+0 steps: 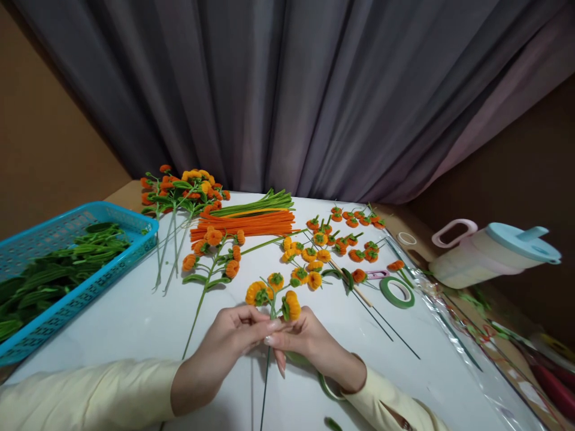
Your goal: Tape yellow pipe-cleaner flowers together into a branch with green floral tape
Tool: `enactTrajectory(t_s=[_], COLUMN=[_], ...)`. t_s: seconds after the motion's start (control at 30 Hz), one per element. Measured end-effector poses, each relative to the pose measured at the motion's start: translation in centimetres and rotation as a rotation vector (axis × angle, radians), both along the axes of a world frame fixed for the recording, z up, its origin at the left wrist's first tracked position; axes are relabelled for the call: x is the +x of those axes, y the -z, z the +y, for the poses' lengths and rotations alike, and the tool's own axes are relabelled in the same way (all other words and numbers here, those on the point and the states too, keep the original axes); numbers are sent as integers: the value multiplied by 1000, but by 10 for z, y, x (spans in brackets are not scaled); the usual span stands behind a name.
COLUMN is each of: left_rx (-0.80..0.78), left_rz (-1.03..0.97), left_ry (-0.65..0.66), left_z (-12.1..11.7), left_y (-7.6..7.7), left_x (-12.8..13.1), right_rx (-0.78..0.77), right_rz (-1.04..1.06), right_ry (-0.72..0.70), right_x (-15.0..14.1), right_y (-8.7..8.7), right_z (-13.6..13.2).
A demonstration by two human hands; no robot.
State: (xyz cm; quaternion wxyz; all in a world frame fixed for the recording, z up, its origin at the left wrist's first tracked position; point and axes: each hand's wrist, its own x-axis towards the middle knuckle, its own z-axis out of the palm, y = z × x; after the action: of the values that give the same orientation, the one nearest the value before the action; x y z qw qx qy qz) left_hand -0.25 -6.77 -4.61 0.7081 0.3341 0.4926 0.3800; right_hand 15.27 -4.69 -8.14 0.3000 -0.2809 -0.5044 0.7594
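Observation:
My left hand point(224, 344) and my right hand point(314, 342) meet at the front of the white table, both pinching a flower stem point(266, 389) just below its blooms. Yellow-orange chenille flowers point(291, 305) spread from the top of this stem, which runs down towards me as a thin dark wire. Below my right wrist, partly hidden, lies a green tape roll point(330, 389). To the left, a finished-looking orange flower branch point(211, 263) with green leaves lies on the table. Loose yellow flower heads point(309, 255) lie just beyond my hands.
A blue basket point(148, 239) of green leaves stands left. Orange pipe cleaners point(242, 223), green pipe cleaners point(256, 203) and a flower bunch point(179, 185) lie behind. Orange flower heads point(357, 255), another green tape roll point(398, 292) and a lidded cup point(489, 254) are right.

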Motion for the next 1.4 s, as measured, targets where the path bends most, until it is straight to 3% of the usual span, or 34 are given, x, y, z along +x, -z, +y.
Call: enactTrajectory(t_s=[0.6, 0.77, 0.93, 1.17, 1.4], left_rx=[45, -1, -23, 46, 257], left_rz=[24, -1, 5, 84, 183], left_ry=[28, -5, -20, 10, 75], left_z=[0, 0, -3, -4, 2], left_y=[4, 0, -3, 0, 1], left_x=[0, 1, 1, -1, -6], right_rx=[-20, -16, 10, 11, -1], right_rz=[45, -13, -83, -299, -241], right_ry=[53, 53, 166, 266, 161], right_x=[-3, -3, -10, -20, -6], right_y=[2, -5, -15, -29, -34], right_z=[-4, -6, -15, -24, -22])
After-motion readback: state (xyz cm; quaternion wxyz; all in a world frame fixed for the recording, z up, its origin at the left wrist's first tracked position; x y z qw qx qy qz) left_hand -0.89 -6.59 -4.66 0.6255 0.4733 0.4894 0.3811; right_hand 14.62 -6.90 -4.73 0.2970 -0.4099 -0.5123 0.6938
